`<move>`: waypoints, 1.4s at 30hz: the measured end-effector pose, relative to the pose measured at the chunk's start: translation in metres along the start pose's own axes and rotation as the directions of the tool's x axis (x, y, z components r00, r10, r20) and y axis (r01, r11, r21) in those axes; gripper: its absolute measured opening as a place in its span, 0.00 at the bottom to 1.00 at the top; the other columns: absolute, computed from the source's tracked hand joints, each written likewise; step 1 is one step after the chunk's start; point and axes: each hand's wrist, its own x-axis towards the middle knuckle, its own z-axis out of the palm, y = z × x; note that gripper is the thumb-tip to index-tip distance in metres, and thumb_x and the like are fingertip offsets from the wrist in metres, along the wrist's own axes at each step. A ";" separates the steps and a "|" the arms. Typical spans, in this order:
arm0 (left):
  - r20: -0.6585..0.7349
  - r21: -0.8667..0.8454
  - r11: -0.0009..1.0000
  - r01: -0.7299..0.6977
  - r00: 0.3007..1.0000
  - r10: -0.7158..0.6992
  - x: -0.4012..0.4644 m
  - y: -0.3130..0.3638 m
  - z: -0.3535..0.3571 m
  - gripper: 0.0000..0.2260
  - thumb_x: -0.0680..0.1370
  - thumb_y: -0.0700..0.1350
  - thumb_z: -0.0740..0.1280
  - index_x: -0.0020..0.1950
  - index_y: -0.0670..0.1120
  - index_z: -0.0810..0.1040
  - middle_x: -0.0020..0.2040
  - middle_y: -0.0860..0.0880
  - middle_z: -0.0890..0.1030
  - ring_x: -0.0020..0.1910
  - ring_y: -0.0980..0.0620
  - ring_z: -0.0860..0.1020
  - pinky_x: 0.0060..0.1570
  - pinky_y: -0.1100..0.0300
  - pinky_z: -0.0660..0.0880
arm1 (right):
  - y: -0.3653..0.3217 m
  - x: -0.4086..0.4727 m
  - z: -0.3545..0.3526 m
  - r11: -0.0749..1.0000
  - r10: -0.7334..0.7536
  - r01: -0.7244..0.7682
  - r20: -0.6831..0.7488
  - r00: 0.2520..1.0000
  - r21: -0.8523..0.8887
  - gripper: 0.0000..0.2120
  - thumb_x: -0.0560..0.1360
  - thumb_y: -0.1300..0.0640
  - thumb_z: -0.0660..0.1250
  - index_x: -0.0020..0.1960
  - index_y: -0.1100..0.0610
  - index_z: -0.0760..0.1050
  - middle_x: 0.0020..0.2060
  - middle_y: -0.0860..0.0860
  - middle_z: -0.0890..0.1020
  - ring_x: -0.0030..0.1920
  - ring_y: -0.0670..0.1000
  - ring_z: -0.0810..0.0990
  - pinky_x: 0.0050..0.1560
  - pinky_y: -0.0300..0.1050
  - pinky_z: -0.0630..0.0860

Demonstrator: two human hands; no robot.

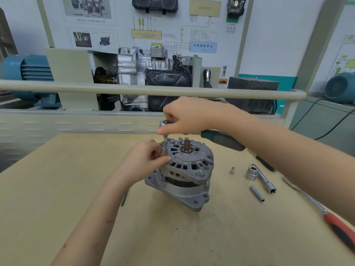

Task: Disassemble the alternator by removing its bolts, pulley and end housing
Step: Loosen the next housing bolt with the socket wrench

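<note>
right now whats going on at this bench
A person is taking apart an alternator standing on the table. The right hand grips the head of a ratchet, whose socket extension stands upright on a bolt at the housing's edge. The left hand pinches the extension to steady it. Spare sockets lie to the right.

We read this as automotive training workshop. Teaching board (146,24) at 12 o'clock carries wiring diagrams, instrument cluster (154,3), printed labels. Below it, cutaway gearbox (138,64) mounted on stand behind cream rail (149,91). Blue electric motor (26,68) at 10 o'clock, second motor (339,87) at 2 o'clock. Wooden desk (57,189) in front holds alternator (184,173) at centre; loose sockets (251,174) and red-handled tool (338,227) from 3 to 4 o'clock. We see ratchet (221,140) over alternator.
</note>
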 end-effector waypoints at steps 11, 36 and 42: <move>-0.008 0.003 1.000 0.008 1.000 -0.008 0.001 0.003 0.002 0.13 0.73 0.48 0.69 0.36 0.38 0.75 0.35 0.50 0.69 0.33 0.55 0.67 0.32 0.64 0.63 | 0.005 -0.003 -0.001 0.996 -0.036 0.034 0.027 0.999 0.082 0.18 0.76 0.43 0.60 0.56 0.57 0.74 0.34 0.42 0.70 0.33 0.41 0.68 0.32 0.33 0.63; 0.009 -0.038 0.998 0.041 0.999 -0.040 0.000 0.001 0.000 0.12 0.73 0.47 0.70 0.33 0.51 0.70 0.36 0.52 0.71 0.34 0.57 0.69 0.34 0.64 0.66 | -0.001 0.002 0.000 0.999 0.017 -0.016 0.027 0.999 -0.050 0.23 0.76 0.39 0.57 0.43 0.59 0.74 0.33 0.50 0.77 0.32 0.49 0.74 0.29 0.41 0.64; -0.018 -0.085 0.996 0.034 0.999 -0.035 0.000 0.001 0.002 0.13 0.72 0.46 0.70 0.32 0.46 0.70 0.35 0.51 0.70 0.33 0.55 0.67 0.33 0.63 0.64 | -0.002 -0.011 0.020 0.977 0.067 -0.048 -0.088 0.994 0.208 0.17 0.78 0.46 0.59 0.60 0.54 0.73 0.50 0.50 0.80 0.50 0.50 0.77 0.50 0.48 0.73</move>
